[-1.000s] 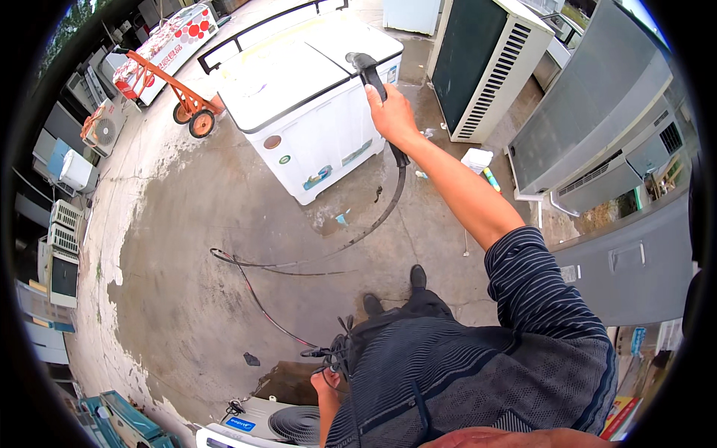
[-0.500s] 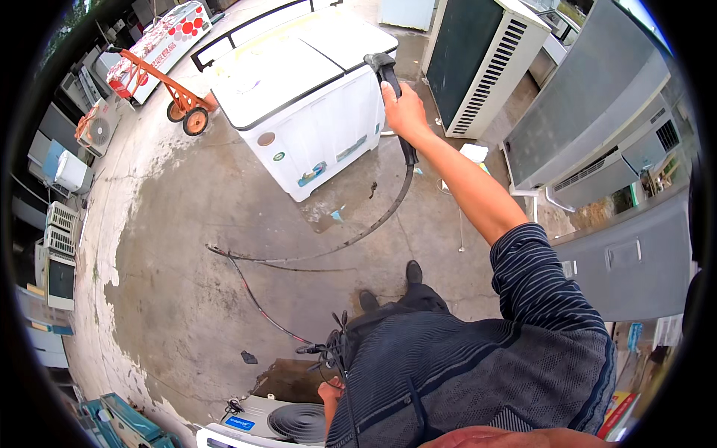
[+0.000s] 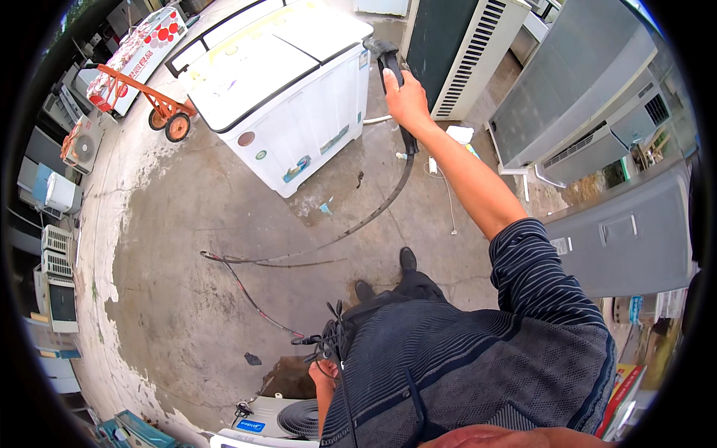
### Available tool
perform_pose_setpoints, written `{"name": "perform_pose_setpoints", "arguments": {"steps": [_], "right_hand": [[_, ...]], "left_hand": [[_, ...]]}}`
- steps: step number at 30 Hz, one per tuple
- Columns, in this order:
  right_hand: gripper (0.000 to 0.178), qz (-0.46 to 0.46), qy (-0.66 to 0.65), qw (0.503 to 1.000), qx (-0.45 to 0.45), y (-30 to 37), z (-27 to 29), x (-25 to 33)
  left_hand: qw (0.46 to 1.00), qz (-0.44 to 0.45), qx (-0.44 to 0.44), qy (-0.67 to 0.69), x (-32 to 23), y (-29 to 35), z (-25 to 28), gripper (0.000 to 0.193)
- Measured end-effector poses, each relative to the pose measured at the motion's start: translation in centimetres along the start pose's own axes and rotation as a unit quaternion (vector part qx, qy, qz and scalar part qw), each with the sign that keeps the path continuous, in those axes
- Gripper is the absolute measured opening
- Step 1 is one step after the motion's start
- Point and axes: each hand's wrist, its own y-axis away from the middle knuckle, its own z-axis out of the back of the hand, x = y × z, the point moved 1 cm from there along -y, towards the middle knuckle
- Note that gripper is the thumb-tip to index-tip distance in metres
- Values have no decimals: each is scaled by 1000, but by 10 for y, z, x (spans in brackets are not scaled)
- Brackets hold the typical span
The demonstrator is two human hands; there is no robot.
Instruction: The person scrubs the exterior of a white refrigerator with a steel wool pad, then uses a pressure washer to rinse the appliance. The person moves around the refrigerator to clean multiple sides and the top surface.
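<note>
In the upper middle, my right hand (image 3: 409,101) is wrapped round a black hose handle (image 3: 384,49) with a bulky angled head. A dark hose (image 3: 381,207) runs down from it, curving across the wet concrete. Just left of the handle stands a white twin-lid washing machine (image 3: 299,119); I cannot tell whether they touch. At the bottom, my left hand (image 3: 323,375) is beside my body with curled fingers, next to a tangle of black cables (image 3: 330,337). What lies inside those fingers is hidden. The hose's reddish stretch (image 3: 258,302) leads to this tangle.
An orange hand truck (image 3: 153,99) is left of the washing machine. A tall outdoor air-conditioner unit (image 3: 467,63) and grey appliance panels (image 3: 571,82) line the right. Another outdoor unit (image 3: 269,414) lies near my left hand. A white cord (image 3: 451,198) trails on the floor.
The surroundings have shifted left and slightly up in view. My right hand and the hose handle are now farther right of the washing machine's corner. My left hand appears slightly higher.
</note>
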Motion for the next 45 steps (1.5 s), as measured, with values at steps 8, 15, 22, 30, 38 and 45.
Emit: {"name": "perform_pose_setpoints", "arguments": {"steps": [8,15,22,30,38,45], "right_hand": [[49,-12,-51,999,-12,-43,-14,-38],[50,18,-88,994,64,-11,-28,-10],[53,30,-85,986,140,40,-40,9],[49,42,-129,965,226,101,-38,66],[47,14,-90,989,114,82,-36,48],[44,41,-124,966,222,111,-34,72]], "left_hand": [[998,-56,-3,-29,31,-10,-1,13],[1000,-6,11,22,32,2,-6,19],[999,-7,13,31,29,16,-10,25],[982,73,17,171,2,35,-4,19],[999,-12,20,39,33,9,-8,19],[989,-99,47,-96,71,-24,-26,23]]}}
